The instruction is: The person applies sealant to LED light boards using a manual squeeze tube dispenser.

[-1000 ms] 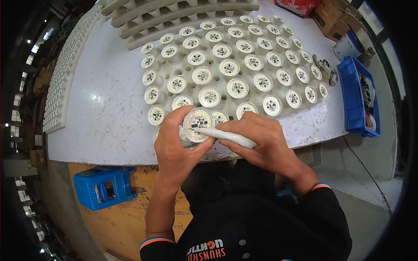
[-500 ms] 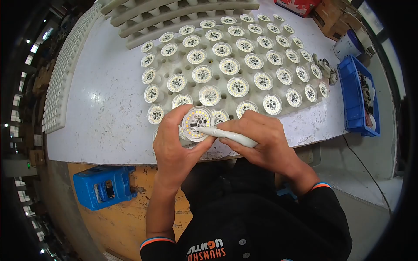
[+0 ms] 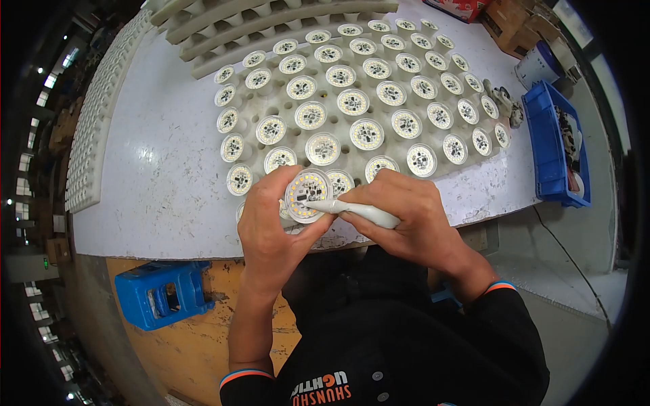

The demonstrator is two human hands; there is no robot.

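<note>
Between the thumb and fingers of my left hand (image 3: 267,220) is a round LED bulb (image 3: 309,186), its board of yellow LEDs and dark parts facing up. My right hand (image 3: 403,213) grips a white pen-like tool (image 3: 369,212) with a pale tapered tip. That tip rests on or just above the middle of the board; contact cannot be made out. Just beyond my hands, many similar LED bulbs (image 3: 366,134) stand upright in a pale holed tray (image 3: 344,150). My left hand hides part of the nearest row.
Stacked pale trays (image 3: 271,34) stand at the back, and another holed tray (image 3: 101,128) lies along the table's left side. At the right are a blue bin (image 3: 552,152), a white tub (image 3: 538,65) and a cardboard box (image 3: 520,27). A blue stool (image 3: 159,294) is below the table edge.
The view has shifted slightly. Both hands keep their grip, and the tool's tip stays near the middle of the bulb's board.
</note>
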